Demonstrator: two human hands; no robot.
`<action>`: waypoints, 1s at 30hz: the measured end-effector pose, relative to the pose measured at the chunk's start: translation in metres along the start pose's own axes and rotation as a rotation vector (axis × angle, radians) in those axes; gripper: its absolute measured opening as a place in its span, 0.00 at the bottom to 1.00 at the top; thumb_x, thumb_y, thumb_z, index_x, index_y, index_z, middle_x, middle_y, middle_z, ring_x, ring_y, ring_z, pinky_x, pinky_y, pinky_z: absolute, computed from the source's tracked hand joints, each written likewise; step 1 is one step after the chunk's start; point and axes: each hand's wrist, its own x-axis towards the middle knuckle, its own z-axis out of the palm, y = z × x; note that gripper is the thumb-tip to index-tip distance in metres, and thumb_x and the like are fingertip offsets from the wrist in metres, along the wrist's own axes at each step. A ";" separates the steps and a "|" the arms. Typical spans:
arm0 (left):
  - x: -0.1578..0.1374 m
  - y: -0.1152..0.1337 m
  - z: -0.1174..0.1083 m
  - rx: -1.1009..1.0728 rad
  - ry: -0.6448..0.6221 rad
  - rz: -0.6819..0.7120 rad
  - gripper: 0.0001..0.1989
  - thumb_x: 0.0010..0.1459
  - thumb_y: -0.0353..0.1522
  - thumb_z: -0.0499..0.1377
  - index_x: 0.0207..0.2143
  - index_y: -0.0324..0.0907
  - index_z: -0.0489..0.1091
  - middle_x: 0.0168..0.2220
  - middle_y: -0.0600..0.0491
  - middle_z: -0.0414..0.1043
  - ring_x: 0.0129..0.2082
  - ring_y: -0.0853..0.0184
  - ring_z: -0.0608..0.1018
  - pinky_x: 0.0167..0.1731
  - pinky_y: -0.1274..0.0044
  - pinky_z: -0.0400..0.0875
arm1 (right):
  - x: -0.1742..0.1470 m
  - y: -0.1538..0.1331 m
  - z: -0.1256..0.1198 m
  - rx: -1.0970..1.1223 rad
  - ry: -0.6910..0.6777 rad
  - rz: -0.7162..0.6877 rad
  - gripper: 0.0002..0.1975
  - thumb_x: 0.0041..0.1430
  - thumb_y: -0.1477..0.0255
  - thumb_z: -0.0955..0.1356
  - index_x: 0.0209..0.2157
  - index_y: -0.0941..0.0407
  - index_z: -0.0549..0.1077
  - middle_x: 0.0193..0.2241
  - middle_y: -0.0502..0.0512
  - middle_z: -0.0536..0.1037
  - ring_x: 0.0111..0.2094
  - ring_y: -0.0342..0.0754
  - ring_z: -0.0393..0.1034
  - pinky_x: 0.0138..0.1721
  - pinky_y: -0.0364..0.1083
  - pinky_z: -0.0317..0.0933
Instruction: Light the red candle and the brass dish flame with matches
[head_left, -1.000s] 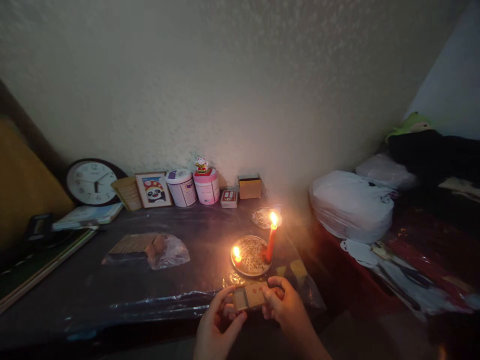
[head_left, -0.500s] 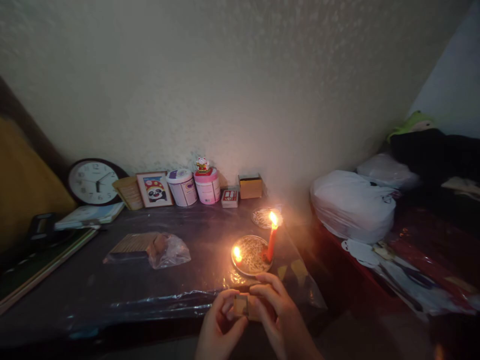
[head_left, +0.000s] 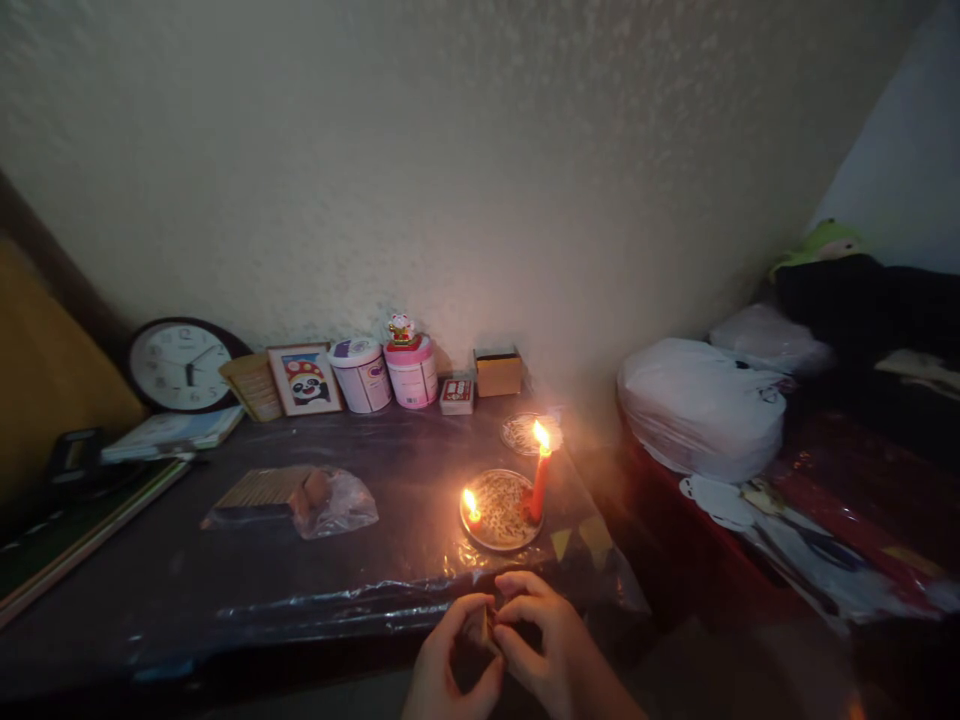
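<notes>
At the near edge of the table, my left hand [head_left: 452,668] pinches a small tan piece [head_left: 481,630] that looks like folded paper. Thumb and fingers of my right hand [head_left: 553,640] close on its right side; the fingers hide much of it. Just beyond my hands lies a round metal plate [head_left: 499,543] strewn with small dark bits. A tall red candle [head_left: 541,485] burns upright on its right side. On its left a short candle [head_left: 473,519] is also lit. Yellow triangular scraps [head_left: 596,535] lie right of the plate.
A second plate [head_left: 514,433] sits behind the tall candle. Along the wall stand a clock [head_left: 180,365], a panda picture [head_left: 306,380], two tins [head_left: 361,378] and a small cardboard box [head_left: 498,374]. A plastic bag [head_left: 337,503] lies left; a white bag [head_left: 701,405] sits right.
My hands have turned the tan piece, so its broad face shows less and its edge more. The right fingers have drawn back from the plate toward me.
</notes>
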 end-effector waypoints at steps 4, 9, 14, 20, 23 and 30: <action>-0.001 -0.001 0.002 0.075 0.006 0.019 0.17 0.49 0.25 0.58 0.44 0.43 0.68 0.37 0.50 0.76 0.36 0.61 0.76 0.41 0.71 0.70 | 0.000 0.003 0.003 0.004 0.020 -0.026 0.08 0.49 0.82 0.67 0.26 0.59 0.77 0.43 0.61 0.75 0.46 0.51 0.72 0.46 0.45 0.65; -0.001 -0.010 0.015 -0.090 0.081 0.025 0.17 0.45 0.25 0.59 0.40 0.44 0.71 0.33 0.50 0.76 0.33 0.60 0.77 0.37 0.70 0.70 | 0.000 -0.010 0.000 0.173 0.137 0.050 0.07 0.55 0.75 0.67 0.25 0.57 0.75 0.41 0.58 0.76 0.43 0.51 0.71 0.44 0.45 0.64; 0.000 -0.007 0.018 -0.417 0.079 -0.076 0.18 0.43 0.25 0.62 0.40 0.44 0.73 0.36 0.49 0.78 0.36 0.59 0.78 0.37 0.71 0.68 | 0.007 -0.016 -0.013 0.480 0.318 0.232 0.12 0.55 0.63 0.67 0.26 0.58 0.74 0.25 0.51 0.74 0.28 0.46 0.67 0.30 0.42 0.61; 0.003 0.010 -0.010 -0.634 0.290 -0.277 0.22 0.46 0.31 0.64 0.46 0.39 0.68 0.35 0.47 0.78 0.32 0.62 0.77 0.34 0.72 0.68 | 0.012 -0.007 -0.012 0.469 0.266 0.315 0.10 0.51 0.68 0.66 0.22 0.59 0.72 0.13 0.43 0.63 0.19 0.40 0.57 0.25 0.41 0.53; 0.002 0.014 -0.016 -0.674 0.329 -0.334 0.24 0.50 0.30 0.60 0.51 0.39 0.63 0.37 0.46 0.78 0.35 0.59 0.78 0.36 0.69 0.68 | 0.011 -0.007 -0.006 0.481 0.166 0.301 0.08 0.50 0.70 0.65 0.22 0.59 0.72 0.13 0.43 0.64 0.18 0.40 0.58 0.25 0.42 0.52; 0.004 0.013 -0.017 -0.682 0.408 -0.330 0.24 0.47 0.28 0.62 0.49 0.39 0.66 0.37 0.48 0.78 0.36 0.60 0.78 0.38 0.70 0.69 | 0.008 -0.009 -0.002 0.478 0.142 0.312 0.09 0.50 0.69 0.65 0.21 0.58 0.70 0.13 0.44 0.65 0.18 0.40 0.56 0.24 0.41 0.49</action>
